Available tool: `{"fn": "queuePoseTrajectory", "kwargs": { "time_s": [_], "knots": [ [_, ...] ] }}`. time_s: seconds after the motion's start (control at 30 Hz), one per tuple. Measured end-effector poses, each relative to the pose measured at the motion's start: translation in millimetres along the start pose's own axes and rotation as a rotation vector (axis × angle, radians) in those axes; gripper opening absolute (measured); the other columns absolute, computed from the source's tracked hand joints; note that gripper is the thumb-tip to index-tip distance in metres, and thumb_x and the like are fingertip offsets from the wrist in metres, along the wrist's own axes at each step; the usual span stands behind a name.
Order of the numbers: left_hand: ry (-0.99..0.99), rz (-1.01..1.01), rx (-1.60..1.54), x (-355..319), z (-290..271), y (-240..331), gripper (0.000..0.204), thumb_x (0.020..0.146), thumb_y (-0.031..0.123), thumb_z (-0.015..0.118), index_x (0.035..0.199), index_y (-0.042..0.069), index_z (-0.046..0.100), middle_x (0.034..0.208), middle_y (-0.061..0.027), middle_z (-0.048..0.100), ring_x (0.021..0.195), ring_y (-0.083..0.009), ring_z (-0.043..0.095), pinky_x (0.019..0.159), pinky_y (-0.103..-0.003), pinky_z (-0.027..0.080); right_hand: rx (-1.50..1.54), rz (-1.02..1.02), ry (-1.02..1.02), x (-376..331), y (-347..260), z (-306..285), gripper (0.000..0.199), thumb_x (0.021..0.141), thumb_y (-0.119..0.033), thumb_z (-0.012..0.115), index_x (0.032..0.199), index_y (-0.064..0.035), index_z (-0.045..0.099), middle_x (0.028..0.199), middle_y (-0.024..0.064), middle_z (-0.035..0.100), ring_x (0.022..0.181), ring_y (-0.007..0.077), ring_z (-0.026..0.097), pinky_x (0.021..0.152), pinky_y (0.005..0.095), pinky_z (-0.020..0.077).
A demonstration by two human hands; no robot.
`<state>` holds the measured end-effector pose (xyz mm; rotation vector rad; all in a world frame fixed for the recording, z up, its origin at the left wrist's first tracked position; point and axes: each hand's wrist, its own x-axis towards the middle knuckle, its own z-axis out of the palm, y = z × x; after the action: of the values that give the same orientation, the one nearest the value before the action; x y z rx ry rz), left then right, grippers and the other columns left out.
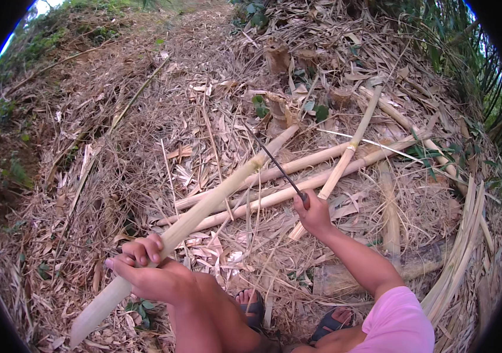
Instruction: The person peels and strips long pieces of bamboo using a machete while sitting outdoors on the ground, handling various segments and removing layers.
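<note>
The long pale bamboo pole (pixel 192 223) ran slantwise from bottom left up toward the middle, with the left hand (pixel 151 273) wrapped tight around its lower part. The right hand (pixel 313 213) was closed on the handle of a thin dark blade (pixel 274 162), whose edge sat right by the pole's upper end. More cut bamboo poles (pixel 321 170) lay crossed on dry leaf litter (pixel 145 117) beyond. No packages or signs anywhere; sandalled feet (pixel 254 306) were half hidden under the arms
</note>
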<state>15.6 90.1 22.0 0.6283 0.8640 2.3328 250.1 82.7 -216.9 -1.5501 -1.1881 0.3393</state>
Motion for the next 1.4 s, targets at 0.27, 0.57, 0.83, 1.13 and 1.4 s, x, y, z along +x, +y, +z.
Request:
{"fn": "queuePoseTrajectory", "kwargs": {
  "time_s": [0.27, 0.57, 0.83, 1.13, 1.4],
  "knots": [
    [0.002, -0.024, 0.015, 3.8, -7.0, -2.6, 0.036, 0.108, 0.032, 0.034, 0.078, 0.013, 0.030, 0.066, -0.0008, 0.030, 0.055, -0.0131, 0.030, 0.059, -0.031, 0.036, -0.076, 0.080, -0.118, -6.0, -0.2, -1.3, 0.027, 0.093, -0.031, 0.065, 0.091, -0.0046, 0.058, 0.063, 0.0127, 0.060, 0.057, 0.0319, 0.063, 0.054, 0.0434, 0.0479],
    [-0.035, -0.047, -0.016, 5.6, -10.1, -1.0, 0.031, 0.108, 0.030, 0.034, 0.082, 0.012, 0.032, 0.066, -0.0011, 0.031, 0.057, -0.0132, 0.032, 0.059, -0.032, 0.037, -0.117, -0.030, -0.069, -3.6, -2.1, -1.9, 0.028, 0.093, -0.032, 0.064, 0.090, -0.0057, 0.056, 0.063, 0.0125, 0.060, 0.059, 0.0347, 0.063, 0.054, 0.0446, 0.0496],
    [0.002, -0.008, 0.024, -3.0, -4.7, -3.5, 0.031, 0.107, 0.031, 0.035, 0.083, 0.012, 0.032, 0.065, -0.0008, 0.029, 0.055, -0.0128, 0.031, 0.056, -0.029, 0.035, -0.075, 0.126, 0.121, 26.4, 24.1, -3.3, 0.038, 0.100, -0.034, 0.054, 0.084, 0.0006, 0.056, 0.062, 0.0150, 0.059, 0.054, 0.0317, 0.059, 0.054, 0.0424, 0.0447],
    [0.002, -0.004, 0.061, -3.5, 3.7, -3.4, 0.037, 0.106, 0.028, 0.035, 0.073, 0.013, 0.029, 0.064, 0.0001, 0.027, 0.054, -0.0129, 0.030, 0.057, -0.029, 0.035, -0.116, -0.034, -0.053, 12.0, 16.6, -3.4, 0.028, 0.095, -0.029, 0.063, 0.088, -0.0016, 0.059, 0.063, 0.0140, 0.061, 0.055, 0.0336, 0.061, 0.054, 0.0411, 0.0466],
    [-0.030, -0.019, 0.041, 6.1, -3.1, -4.5, 0.036, 0.107, 0.029, 0.034, 0.075, 0.013, 0.029, 0.066, -0.0003, 0.027, 0.055, -0.0138, 0.030, 0.059, -0.031, 0.036, 0.025, -0.098, -0.009, 14.8, -3.3, 8.6, 0.031, 0.096, -0.031, 0.061, 0.087, -0.0010, 0.056, 0.062, 0.0149, 0.060, 0.057, 0.0343, 0.063, 0.055, 0.0409, 0.0473]
  ]
}}
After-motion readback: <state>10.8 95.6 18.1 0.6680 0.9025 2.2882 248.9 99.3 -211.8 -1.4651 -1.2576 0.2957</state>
